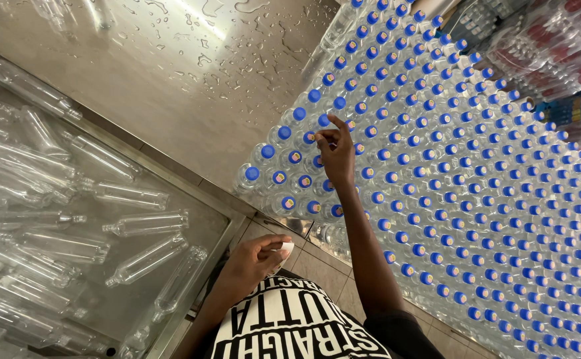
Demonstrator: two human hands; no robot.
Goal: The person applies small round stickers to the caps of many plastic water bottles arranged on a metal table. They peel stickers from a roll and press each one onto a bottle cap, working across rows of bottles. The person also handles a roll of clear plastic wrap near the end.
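Note:
Several rows of clear bottles with blue caps (476, 179) stand packed together on a wet steel table (191, 73). Most caps carry a small round sticker; a few at the near corner are plain blue (252, 173). My right hand (336, 151) reaches over the near rows, thumb and forefinger pinched at a cap with something small between them, too tiny to identify. My left hand (258, 258) stays low by my body, fingers closed on a small white roll (286, 249).
A steel-edged bin (218, 219) on the left holds several empty clear bottles (145, 225) lying on their sides. Wrapped packs of bottles (556, 46) are stacked at the top right. Tiled floor shows below the table's edge.

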